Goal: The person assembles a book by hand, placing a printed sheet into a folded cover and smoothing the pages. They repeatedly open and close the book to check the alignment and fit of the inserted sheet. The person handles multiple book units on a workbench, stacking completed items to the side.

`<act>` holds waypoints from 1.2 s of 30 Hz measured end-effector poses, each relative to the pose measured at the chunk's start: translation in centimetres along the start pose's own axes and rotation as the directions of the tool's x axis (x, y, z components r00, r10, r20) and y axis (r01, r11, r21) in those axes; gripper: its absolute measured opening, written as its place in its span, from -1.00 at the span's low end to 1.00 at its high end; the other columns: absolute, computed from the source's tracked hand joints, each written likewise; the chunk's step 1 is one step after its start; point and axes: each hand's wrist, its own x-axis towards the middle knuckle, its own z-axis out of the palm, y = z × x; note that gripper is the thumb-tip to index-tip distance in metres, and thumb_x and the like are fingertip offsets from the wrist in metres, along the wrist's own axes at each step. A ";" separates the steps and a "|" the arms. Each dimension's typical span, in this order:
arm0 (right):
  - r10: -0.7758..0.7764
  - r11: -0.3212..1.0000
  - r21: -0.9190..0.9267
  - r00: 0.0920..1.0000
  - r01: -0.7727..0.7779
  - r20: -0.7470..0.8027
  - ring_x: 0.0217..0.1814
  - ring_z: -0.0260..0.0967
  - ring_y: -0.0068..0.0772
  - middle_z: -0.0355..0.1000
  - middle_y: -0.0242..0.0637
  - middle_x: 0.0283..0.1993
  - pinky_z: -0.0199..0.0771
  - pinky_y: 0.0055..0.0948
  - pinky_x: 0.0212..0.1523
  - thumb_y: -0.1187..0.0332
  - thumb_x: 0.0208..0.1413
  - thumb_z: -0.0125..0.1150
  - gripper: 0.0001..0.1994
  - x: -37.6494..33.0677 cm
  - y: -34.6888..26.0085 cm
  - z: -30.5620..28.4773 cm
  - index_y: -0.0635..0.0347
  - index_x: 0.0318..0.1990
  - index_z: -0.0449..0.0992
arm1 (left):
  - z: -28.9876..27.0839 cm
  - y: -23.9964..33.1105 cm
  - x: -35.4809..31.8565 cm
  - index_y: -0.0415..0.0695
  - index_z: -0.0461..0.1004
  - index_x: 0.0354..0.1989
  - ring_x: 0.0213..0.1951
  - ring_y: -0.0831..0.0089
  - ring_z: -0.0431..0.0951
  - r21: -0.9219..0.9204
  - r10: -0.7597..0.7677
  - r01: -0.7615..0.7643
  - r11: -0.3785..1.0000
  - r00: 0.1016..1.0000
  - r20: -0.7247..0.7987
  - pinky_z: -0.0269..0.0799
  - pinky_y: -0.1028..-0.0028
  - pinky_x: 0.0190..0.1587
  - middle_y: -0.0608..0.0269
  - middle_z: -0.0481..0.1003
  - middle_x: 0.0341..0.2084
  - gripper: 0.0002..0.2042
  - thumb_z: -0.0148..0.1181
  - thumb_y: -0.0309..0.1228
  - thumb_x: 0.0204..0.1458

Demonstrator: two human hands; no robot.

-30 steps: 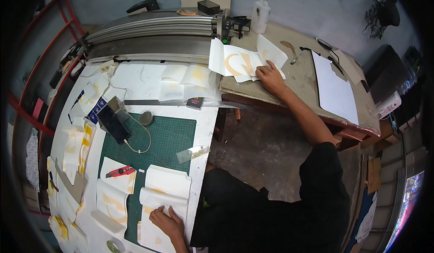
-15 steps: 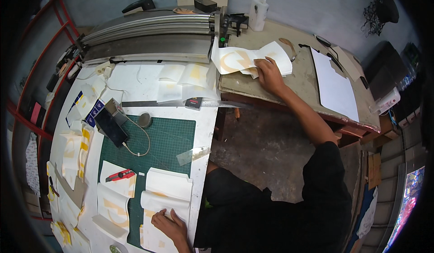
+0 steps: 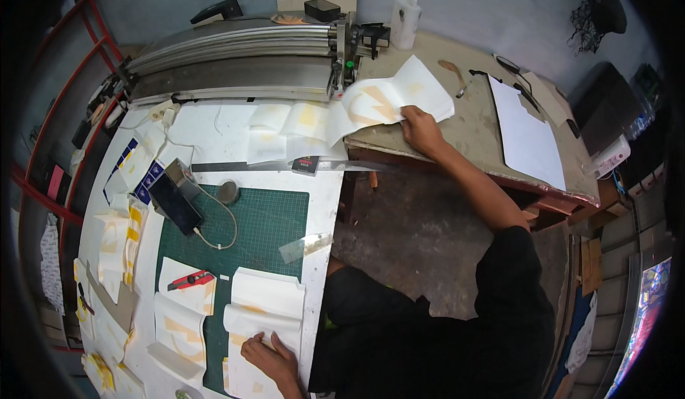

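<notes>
gripping a printed sheet [image 3: 391, 101] in my right hand [image 3: 422, 129], left hand [image 3: 270, 356] flat on paper stack [image 3: 262, 312]; sheet risked creasing against the roller machine [image 3: 235, 64].

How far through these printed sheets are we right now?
Looks early to midway. Several printed sheets already lie spread on the white table. In hand: the right hand grips a yellow-printed sheet by the machine; the left hand presses the stack on the green mat, apparently still to process.
</notes>
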 end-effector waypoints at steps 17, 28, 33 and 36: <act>0.198 0.886 -0.445 0.974 -0.131 0.108 -0.10 0.63 0.22 0.60 0.07 -0.10 0.66 0.05 -0.08 0.50 0.11 0.21 -0.80 0.2 11.0 -4.9 0.27 -0.10 0.52 | 0.1 0.1 -0.1 -0.37 0.41 -0.06 0.06 -0.15 0.33 -0.002 -0.002 0.002 1.000 1.000 -0.020 0.21 -0.07 0.20 -0.17 0.41 -0.13 -0.76 0.26 -0.50 0.21; 0.000 0.991 -0.136 1.000 -0.004 -0.032 0.22 0.50 0.13 0.61 0.00 0.09 0.30 0.11 0.41 0.48 0.10 0.32 -0.66 -0.9 3.3 -7.1 0.26 0.06 0.60 | 0.0 -0.3 -0.2 -0.34 0.44 -0.08 0.03 -0.16 0.33 -0.027 0.019 -0.020 0.999 0.999 -0.047 0.22 -0.07 0.18 -0.17 0.40 -0.15 -0.77 0.29 -0.49 0.19; -0.299 0.954 0.035 0.946 0.297 0.130 -0.10 0.55 0.06 0.55 -0.07 -0.14 0.60 -0.01 -0.09 0.49 0.06 0.32 -0.74 -4.5 -6.0 -4.8 0.26 -0.06 0.58 | 0.0 0.1 0.0 -0.33 0.43 -0.05 0.06 -0.16 0.33 -0.039 0.005 -0.006 0.999 1.000 -0.028 0.23 -0.06 0.19 -0.18 0.40 -0.11 -0.76 0.30 -0.50 0.19; -0.374 0.884 -0.160 0.869 0.440 0.324 -0.26 0.62 -0.10 0.51 -0.14 -0.26 0.66 -0.15 -0.34 0.43 0.03 0.30 -0.70 -7.1 -10.5 0.0 0.24 -0.05 0.58 | -0.1 -0.1 0.0 -0.33 0.44 -0.06 0.06 -0.17 0.33 -0.047 -0.007 0.006 0.999 1.000 -0.024 0.22 -0.08 0.21 -0.19 0.40 -0.11 -0.74 0.33 -0.49 0.17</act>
